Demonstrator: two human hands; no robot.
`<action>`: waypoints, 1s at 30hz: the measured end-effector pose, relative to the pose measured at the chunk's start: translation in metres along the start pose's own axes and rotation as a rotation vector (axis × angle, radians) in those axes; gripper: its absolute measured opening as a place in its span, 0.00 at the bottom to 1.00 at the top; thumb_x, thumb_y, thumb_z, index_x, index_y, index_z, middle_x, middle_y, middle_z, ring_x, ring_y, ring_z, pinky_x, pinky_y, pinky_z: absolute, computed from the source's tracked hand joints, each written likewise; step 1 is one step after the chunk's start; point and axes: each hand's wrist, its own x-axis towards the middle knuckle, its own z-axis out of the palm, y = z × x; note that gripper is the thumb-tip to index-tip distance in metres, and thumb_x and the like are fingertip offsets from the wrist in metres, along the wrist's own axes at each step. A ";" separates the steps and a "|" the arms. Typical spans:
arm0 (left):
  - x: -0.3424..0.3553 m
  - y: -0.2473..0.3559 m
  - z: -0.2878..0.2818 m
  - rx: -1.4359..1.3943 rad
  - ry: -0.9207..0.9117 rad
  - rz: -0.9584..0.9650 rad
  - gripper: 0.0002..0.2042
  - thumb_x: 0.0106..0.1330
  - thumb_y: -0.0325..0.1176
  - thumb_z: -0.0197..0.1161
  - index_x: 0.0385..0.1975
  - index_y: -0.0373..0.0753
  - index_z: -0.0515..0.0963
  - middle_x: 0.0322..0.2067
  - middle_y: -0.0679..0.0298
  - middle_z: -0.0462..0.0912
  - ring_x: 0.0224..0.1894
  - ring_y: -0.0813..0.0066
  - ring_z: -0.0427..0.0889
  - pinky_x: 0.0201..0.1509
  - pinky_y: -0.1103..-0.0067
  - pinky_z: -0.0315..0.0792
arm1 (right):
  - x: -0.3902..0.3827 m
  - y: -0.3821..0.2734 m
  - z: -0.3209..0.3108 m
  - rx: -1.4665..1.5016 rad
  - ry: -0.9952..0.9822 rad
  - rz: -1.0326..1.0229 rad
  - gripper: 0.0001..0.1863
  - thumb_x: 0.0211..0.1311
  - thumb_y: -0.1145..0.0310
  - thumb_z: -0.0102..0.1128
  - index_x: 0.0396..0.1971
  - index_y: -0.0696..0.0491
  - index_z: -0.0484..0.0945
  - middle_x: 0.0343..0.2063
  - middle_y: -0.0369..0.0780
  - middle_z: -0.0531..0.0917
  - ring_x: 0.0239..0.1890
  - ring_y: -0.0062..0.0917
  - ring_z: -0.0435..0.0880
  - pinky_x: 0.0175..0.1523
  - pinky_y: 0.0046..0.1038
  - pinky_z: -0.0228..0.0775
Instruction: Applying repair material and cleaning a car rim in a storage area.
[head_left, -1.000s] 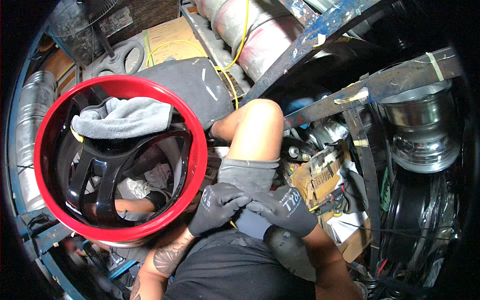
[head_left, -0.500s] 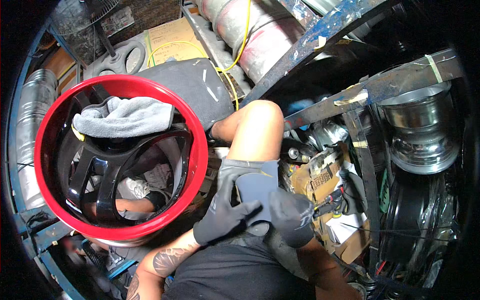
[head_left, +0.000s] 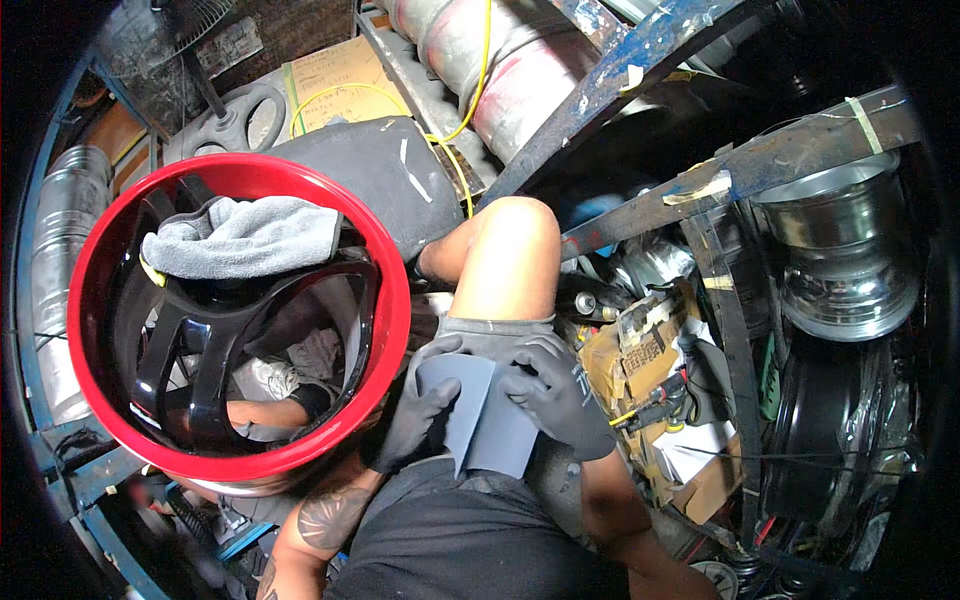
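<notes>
Grey-blue folded sheet [head_left: 503, 440] at four o'clock from red-rimmed wheel [head_left: 222, 322]. Left gloved hand [head_left: 415, 408] grasps sheet's nine-o'clock side; right gloved hand [head_left: 560, 400] grasps three-o'clock side. Uneven pull could tear sheet along fold; loose hold could let edge slip, leaving crease crooked.

Cloth [head_left: 245, 238] on wheel [head_left: 392, 310], wheel left of sheet [head_left: 505, 430], cardboard box [head_left: 612, 370] right of sheet

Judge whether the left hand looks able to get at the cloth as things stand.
Probably yes: the cloth lies uncovered on the wheel, on the left hand's side, though that hand is holding the sheet.
</notes>
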 end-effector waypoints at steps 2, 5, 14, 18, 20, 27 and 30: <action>0.000 -0.002 -0.006 -0.013 -0.027 -0.043 0.25 0.62 0.34 0.66 0.58 0.35 0.68 0.56 0.57 0.71 0.61 0.69 0.68 0.68 0.72 0.60 | 0.003 -0.003 -0.007 0.079 -0.086 0.033 0.11 0.60 0.69 0.62 0.41 0.55 0.82 0.38 0.42 0.82 0.42 0.38 0.81 0.48 0.36 0.73; 0.011 0.001 -0.011 0.473 -0.037 0.333 0.23 0.59 0.27 0.65 0.56 0.36 0.69 0.57 0.55 0.71 0.62 0.66 0.68 0.68 0.71 0.60 | 0.006 -0.010 -0.016 0.399 -0.119 0.323 0.10 0.61 0.68 0.62 0.40 0.56 0.83 0.37 0.43 0.84 0.40 0.35 0.82 0.47 0.32 0.74; 0.029 0.024 0.015 0.840 -0.107 0.684 0.11 0.58 0.33 0.68 0.36 0.34 0.78 0.32 0.51 0.81 0.36 0.52 0.79 0.45 0.65 0.72 | 0.011 -0.002 -0.021 0.590 -0.286 0.455 0.11 0.62 0.68 0.63 0.41 0.57 0.84 0.37 0.41 0.86 0.40 0.23 0.83 0.45 0.25 0.74; 0.031 0.024 0.002 0.849 -0.215 0.393 0.11 0.58 0.35 0.70 0.29 0.33 0.79 0.25 0.52 0.81 0.30 0.54 0.78 0.37 0.67 0.70 | 0.006 0.008 -0.012 0.450 -0.269 0.227 0.13 0.68 0.64 0.60 0.44 0.57 0.83 0.36 0.39 0.85 0.36 0.18 0.82 0.41 0.23 0.74; 0.032 0.022 -0.001 0.717 -0.229 0.336 0.12 0.59 0.38 0.71 0.27 0.34 0.81 0.25 0.59 0.81 0.30 0.65 0.78 0.38 0.72 0.70 | 0.006 0.006 -0.008 0.464 -0.226 0.215 0.13 0.67 0.64 0.60 0.44 0.57 0.83 0.35 0.39 0.85 0.36 0.18 0.82 0.42 0.23 0.74; 0.031 0.019 0.010 0.683 -0.122 0.438 0.10 0.62 0.35 0.67 0.27 0.33 0.82 0.23 0.55 0.80 0.27 0.61 0.79 0.36 0.69 0.70 | 0.006 -0.002 0.000 0.385 0.038 0.208 0.09 0.63 0.68 0.63 0.37 0.57 0.84 0.35 0.42 0.86 0.39 0.28 0.83 0.47 0.29 0.73; 0.032 0.015 0.013 0.711 -0.040 0.534 0.10 0.62 0.34 0.68 0.26 0.33 0.82 0.22 0.55 0.79 0.27 0.61 0.79 0.36 0.70 0.71 | 0.004 -0.002 0.010 0.283 0.130 0.201 0.09 0.62 0.69 0.64 0.37 0.58 0.84 0.34 0.42 0.86 0.39 0.30 0.84 0.48 0.30 0.74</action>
